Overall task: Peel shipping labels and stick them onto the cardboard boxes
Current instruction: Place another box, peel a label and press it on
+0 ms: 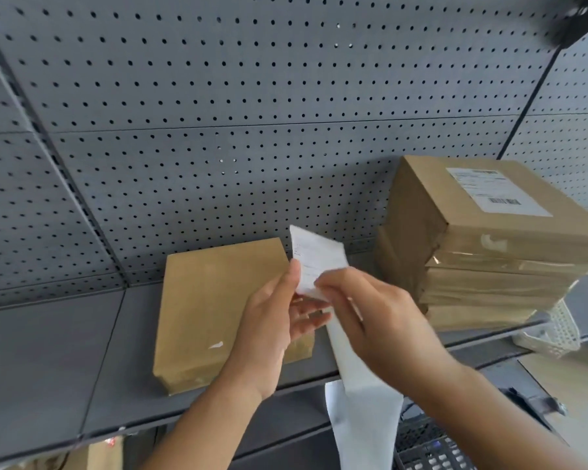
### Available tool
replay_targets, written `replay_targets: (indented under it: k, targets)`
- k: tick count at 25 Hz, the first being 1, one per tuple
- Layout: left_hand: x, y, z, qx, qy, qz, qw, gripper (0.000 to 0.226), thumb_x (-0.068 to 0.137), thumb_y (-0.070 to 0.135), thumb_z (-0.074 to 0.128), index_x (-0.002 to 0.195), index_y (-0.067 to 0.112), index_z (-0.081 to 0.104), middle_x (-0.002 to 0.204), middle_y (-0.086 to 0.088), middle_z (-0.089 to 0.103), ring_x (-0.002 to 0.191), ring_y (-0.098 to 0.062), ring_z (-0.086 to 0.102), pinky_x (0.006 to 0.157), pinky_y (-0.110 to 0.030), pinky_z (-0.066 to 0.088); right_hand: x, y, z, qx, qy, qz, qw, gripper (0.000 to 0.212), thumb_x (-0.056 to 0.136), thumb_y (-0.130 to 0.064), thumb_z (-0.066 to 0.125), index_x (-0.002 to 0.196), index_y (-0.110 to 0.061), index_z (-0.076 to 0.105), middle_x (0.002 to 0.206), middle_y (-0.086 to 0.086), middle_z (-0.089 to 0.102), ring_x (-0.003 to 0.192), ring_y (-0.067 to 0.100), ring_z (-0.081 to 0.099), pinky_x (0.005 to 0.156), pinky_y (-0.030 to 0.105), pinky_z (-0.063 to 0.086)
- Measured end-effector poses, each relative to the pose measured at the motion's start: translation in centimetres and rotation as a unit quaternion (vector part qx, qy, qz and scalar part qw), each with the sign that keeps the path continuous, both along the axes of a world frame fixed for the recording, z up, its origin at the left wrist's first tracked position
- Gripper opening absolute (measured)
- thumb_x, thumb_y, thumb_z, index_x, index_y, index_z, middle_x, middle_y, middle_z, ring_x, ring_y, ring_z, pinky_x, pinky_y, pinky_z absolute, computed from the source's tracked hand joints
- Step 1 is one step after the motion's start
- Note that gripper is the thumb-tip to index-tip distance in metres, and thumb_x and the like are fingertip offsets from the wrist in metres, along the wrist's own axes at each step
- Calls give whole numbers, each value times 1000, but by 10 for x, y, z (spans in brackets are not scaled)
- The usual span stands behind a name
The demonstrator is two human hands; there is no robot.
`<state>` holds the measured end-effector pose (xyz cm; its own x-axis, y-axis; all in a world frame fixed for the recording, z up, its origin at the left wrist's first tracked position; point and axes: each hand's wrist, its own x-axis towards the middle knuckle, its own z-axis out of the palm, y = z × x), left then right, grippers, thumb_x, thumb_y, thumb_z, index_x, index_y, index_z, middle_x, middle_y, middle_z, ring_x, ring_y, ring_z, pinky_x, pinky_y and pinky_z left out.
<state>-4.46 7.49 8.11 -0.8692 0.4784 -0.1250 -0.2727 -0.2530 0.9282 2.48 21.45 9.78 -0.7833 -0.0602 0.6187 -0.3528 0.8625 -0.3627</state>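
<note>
A white shipping label (314, 257) stands up between my two hands above the grey shelf. My left hand (275, 313) pinches its left edge with thumb and fingers. My right hand (370, 317) grips the lower part, where the white backing strip (353, 385) hangs down past the shelf's front edge. Behind my left hand lies a flat bare cardboard box (211, 307) on the shelf. To the right stands a stack of cardboard boxes (482, 273); the top one carries a stuck label (496, 191).
A grey pegboard wall (218, 113) backs the grey shelf (48, 368). A white perforated basket (554, 330) sits under the stack's right end. A dark keypad device (431, 449) lies below the shelf at the lower right.
</note>
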Motion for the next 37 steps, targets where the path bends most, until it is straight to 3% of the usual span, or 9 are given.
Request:
replay_targets:
  k: [3, 8, 10, 14, 17, 22, 30, 34, 37]
  targets:
    - [-10, -12, 3, -39, 13, 31, 999, 24, 105, 24, 54, 118, 19, 73, 109, 0, 81, 100, -20, 77, 84, -35, 59, -4, -12, -11, 22, -57, 49, 997, 17, 101, -31, 52, 115, -22, 57, 105, -7, 68, 80, 20, 69, 61, 40, 57]
    - [-26, -38, -9, -72, 4, 103, 992, 19, 102, 20, 58, 112, 16, 74, 106, -2, 81, 99, -21, 77, 83, -33, 61, -18, -14, -6, -128, -108, 59, 984, 26, 94, -35, 62, 117, -23, 65, 114, -17, 65, 111, -1, 60, 92, 13, 47]
    - [-31, -48, -13, -80, -3, 117, 990, 17, 102, 19, 59, 110, 16, 74, 103, 0, 82, 98, -19, 77, 87, -37, 60, -35, -14, -9, -242, -121, -26, 962, 20, 94, -27, 63, 114, -27, 65, 109, -17, 66, 105, 1, 61, 87, 15, 49]
    - [-40, -65, -16, -127, 2, 138, 982, 16, 102, 27, 59, 104, 24, 75, 95, 6, 82, 87, -12, 78, 62, -24, 53, -75, -23, -22, -408, -290, -43, 865, 13, 98, -32, 58, 107, -30, 68, 96, -13, 74, 88, 7, 69, 67, 20, 55]
    - [-50, -77, -20, -157, 5, 146, 977, 18, 101, 33, 58, 105, 26, 75, 98, 5, 82, 98, -23, 77, 81, -50, 58, -97, -31, -30, -446, -320, -29, 835, 19, 99, -25, 58, 98, -14, 74, 93, 2, 78, 75, 15, 67, 63, 24, 53]
    - [-75, -98, -29, -210, 45, 168, 962, 23, 101, 28, 59, 96, 15, 78, 94, 2, 82, 94, -23, 77, 89, -56, 59, -123, -46, -38, -435, -317, -39, 842, 18, 96, -22, 62, 92, -8, 73, 83, 14, 72, 63, 13, 57, 58, 27, 48]
    - [-115, -111, -52, -373, 155, 194, 894, 10, 93, 27, 72, 93, 19, 78, 84, 7, 79, 79, -13, 74, 71, -30, 61, -154, -50, -53, -385, -316, -61, 865, 19, 96, -21, 63, 87, -6, 72, 65, 1, 65, 53, 10, 52, 56, 27, 45]
    - [-126, -104, -58, -432, 181, 188, 863, 11, 91, 26, 75, 93, 15, 77, 80, 10, 71, 74, 0, 65, 60, -8, 43, -167, -45, -68, -325, -318, -99, 885, 17, 92, -26, 67, 82, -15, 74, 75, 0, 73, 62, 15, 57, 63, 35, 49]
    - [-131, -98, -62, -457, 190, 180, 850, 13, 91, 26, 76, 96, 14, 77, 81, 8, 69, 74, -2, 63, 57, -7, 39, -173, -41, -77, -272, -320, -116, 900, 13, 91, -27, 68, 86, -17, 74, 84, -1, 74, 72, 18, 65, 68, 35, 54]
